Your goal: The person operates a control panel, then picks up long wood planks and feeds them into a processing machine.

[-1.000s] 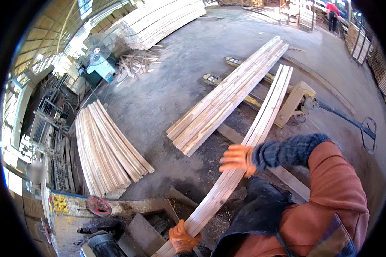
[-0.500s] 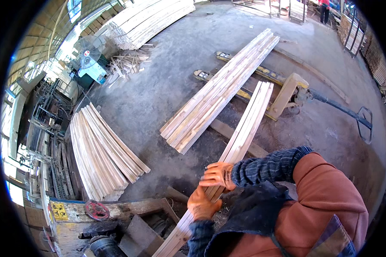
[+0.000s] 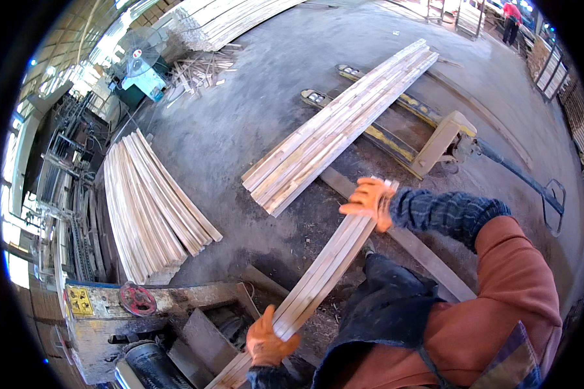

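A bundle of long, narrow wooden strips (image 3: 324, 272) slants in front of me, from the lower edge up to the right. My left hand (image 3: 269, 340), in an orange glove, is wrapped round its lower part. Farther up, my right hand (image 3: 370, 202), gloved in orange too, is closed over the strips close to their far end. Beyond it a stack of longer boards (image 3: 337, 126) lies across the yellow forks of a pallet jack (image 3: 441, 146).
A fanned pile of strips (image 3: 152, 207) lies to the left. At lower left stands a worn machine (image 3: 194, 295) with a red handwheel (image 3: 137, 298). Farther back are a fan (image 3: 138, 55), wood scraps (image 3: 201, 68), a large board stack (image 3: 227, 23) and a person in red (image 3: 511, 16).
My hands, close together before, are now far apart along the strips. The right moved up and away, the left down and to the left. The strips' far end has come nearer.
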`<action>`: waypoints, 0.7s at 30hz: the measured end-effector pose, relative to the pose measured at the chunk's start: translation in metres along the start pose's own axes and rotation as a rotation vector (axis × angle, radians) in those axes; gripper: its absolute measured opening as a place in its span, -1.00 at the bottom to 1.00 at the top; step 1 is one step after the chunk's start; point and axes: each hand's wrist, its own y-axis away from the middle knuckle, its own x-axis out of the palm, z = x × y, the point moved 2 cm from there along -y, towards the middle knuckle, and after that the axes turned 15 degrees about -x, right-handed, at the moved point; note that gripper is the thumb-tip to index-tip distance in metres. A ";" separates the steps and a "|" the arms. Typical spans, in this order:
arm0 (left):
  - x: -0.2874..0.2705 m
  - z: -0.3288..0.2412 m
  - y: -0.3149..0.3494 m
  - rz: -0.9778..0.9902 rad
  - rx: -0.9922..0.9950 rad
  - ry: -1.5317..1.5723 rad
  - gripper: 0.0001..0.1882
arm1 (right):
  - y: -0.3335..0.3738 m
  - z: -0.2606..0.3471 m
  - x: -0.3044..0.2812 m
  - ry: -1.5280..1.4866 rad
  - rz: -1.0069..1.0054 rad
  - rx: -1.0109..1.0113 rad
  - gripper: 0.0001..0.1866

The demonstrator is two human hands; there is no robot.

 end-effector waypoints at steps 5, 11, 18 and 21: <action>0.016 -0.113 -0.069 -0.153 0.207 0.227 0.03 | -0.060 0.051 -0.014 -0.056 -0.090 -0.111 0.13; 0.006 -0.122 -0.087 -0.010 0.172 0.213 0.05 | -0.041 0.028 -0.026 -0.295 -0.574 -0.231 -0.17; -0.023 -0.036 -0.061 0.452 -0.084 0.148 -0.02 | 0.068 -0.094 0.037 -0.625 -0.580 0.721 -0.17; -0.013 0.004 -0.071 0.838 -0.350 0.651 -0.24 | 0.082 -0.129 0.060 -0.825 -0.526 0.895 -0.14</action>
